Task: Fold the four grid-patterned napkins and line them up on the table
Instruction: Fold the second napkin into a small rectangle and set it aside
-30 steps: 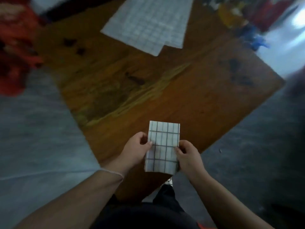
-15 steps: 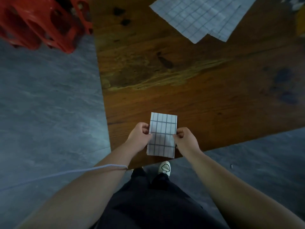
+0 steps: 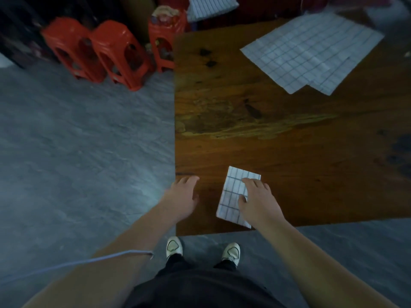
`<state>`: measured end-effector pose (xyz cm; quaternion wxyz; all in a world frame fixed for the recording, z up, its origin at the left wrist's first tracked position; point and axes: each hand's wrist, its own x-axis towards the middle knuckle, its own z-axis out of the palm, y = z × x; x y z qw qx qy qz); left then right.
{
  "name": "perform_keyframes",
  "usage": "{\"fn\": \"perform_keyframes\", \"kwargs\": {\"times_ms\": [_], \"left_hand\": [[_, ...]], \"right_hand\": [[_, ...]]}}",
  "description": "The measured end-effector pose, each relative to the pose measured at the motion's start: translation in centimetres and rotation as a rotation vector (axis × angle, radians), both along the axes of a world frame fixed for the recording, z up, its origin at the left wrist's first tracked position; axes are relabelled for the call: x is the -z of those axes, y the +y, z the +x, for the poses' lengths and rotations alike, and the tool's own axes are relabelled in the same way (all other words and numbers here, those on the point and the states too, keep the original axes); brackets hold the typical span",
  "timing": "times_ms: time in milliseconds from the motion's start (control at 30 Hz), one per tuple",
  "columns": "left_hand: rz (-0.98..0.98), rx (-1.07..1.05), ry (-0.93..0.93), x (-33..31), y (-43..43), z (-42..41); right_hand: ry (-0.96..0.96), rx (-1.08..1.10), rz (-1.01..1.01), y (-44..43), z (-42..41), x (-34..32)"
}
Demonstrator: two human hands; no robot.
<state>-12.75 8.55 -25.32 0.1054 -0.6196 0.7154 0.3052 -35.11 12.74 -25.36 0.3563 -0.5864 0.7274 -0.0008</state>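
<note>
A folded grid-patterned napkin lies flat near the front left corner of the brown wooden table. My right hand rests on it with fingers spread, covering its right side. My left hand hovers at the table's left edge, fingers loose, holding nothing and apart from the napkin. A stack of unfolded grid napkins lies at the far right of the table, overlapping one another.
Three red plastic stools stand on the grey floor to the left of the table. A striped cloth sits beyond the table's far edge. My feet are at the table's front edge.
Both hands were pinching the folded napkin above the table edge. It now lies flat on the table; the left hand has let go and the right presses it. The view has swung left.
</note>
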Motion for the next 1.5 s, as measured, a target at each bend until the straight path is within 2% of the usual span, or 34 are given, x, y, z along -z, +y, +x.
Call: {"fn": "perform_keyframes", "kwargs": {"times_ms": [167,333,633,833,1167,1500], "left_hand": [[-0.158,0.048,-0.062,-2.1,-1.6,6.2],[-0.236,-0.019,-0.085,-3.2,-3.5,15.4],[-0.249,-0.115,-0.117,-4.1,-11.3,37.9],[-0.266,-0.155,-0.071,-5.6,-16.7,46.2],[-0.296,-0.071,-0.021,-6.1,-30.9,47.1],[-0.374,0.040,-0.059,-9.1,-55.5,40.3]], "right_hand": [[0.058,-0.180,-0.160,-2.8,6.3,-2.7],[0.082,-0.293,-0.196,-6.9,15.4,-4.0],[0.172,-0.317,-0.209,-16.6,37.0,-4.8],[0.193,-0.338,-0.275,-22.6,46.4,-7.3],[0.137,-0.256,-0.294,-34.0,46.8,-8.1],[0.085,-0.152,-0.390,-56.6,39.6,-8.7]]}}
